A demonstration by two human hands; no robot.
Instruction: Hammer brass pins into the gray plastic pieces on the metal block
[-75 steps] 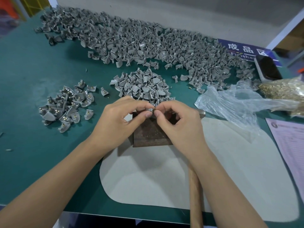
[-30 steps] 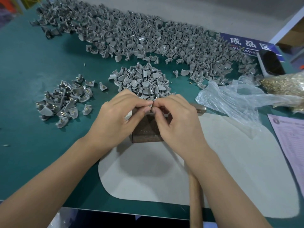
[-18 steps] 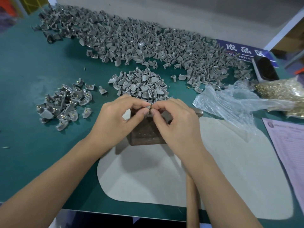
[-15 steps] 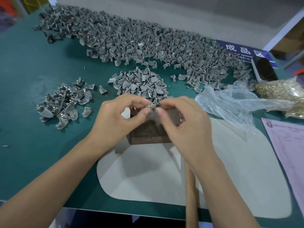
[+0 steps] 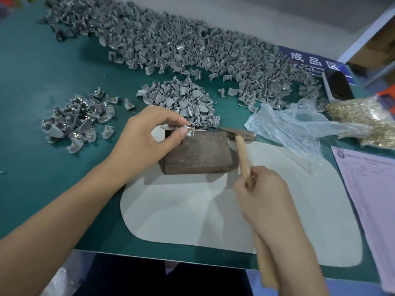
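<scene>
My left hand (image 5: 147, 138) pinches a small gray plastic piece (image 5: 189, 131) with a brass pin showing in it, at the far left corner of the dark metal block (image 5: 197, 152). My right hand (image 5: 264, 196) grips the wooden handle of the hammer (image 5: 242, 153). The hammer's metal head (image 5: 240, 133) lies just past the block's right edge. The block stands on a pale mat (image 5: 192, 210).
A small heap of gray pieces (image 5: 181, 103) lies behind the block and a big spread (image 5: 171, 43) along the back. A pile with brass pins fitted (image 5: 81, 118) sits left. A clear bag (image 5: 299, 127), loose brass pins (image 5: 363, 120) and a pink sheet (image 5: 372, 199) lie right.
My right hand left the gray piece and drew back to grip the hammer handle. My left hand still pinches the piece at the block's far left corner.
</scene>
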